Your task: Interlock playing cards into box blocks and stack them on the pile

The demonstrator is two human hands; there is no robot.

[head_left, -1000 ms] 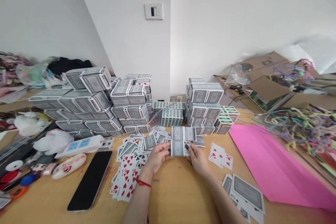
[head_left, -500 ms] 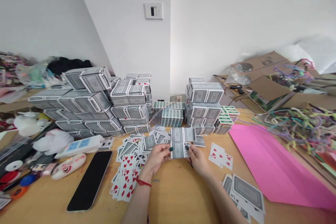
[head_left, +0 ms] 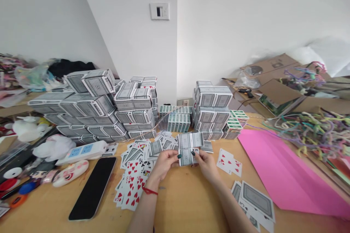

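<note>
Between my two hands is a small piece of folded playing cards [head_left: 186,156], grey-patterned back outward, with a white card face showing at its right side. My left hand [head_left: 166,162] pinches its left edge with thumb and fingers. At the right edge, my right hand [head_left: 205,164] grips the card face with the thumb on top. Just beyond stands a block of folded cards [head_left: 188,139], close behind the held piece; whether they touch I cannot tell. Loose playing cards [head_left: 133,182] lie face up left of my left wrist. A few heart cards [head_left: 229,162] lie to the right.
Stacked card blocks [head_left: 90,107] rise at back left, with another stack [head_left: 213,98] at back right. Green card boxes [head_left: 179,122] stand between. A phone [head_left: 93,189] and power strip [head_left: 82,151] lie left; pink paper [head_left: 284,174] and pipe cleaners [head_left: 314,131] are right.
Both hands keep hold of the folded cards, which have shifted very slightly. My right thumb has moved a little left over the card face. The surroundings look the same.
</note>
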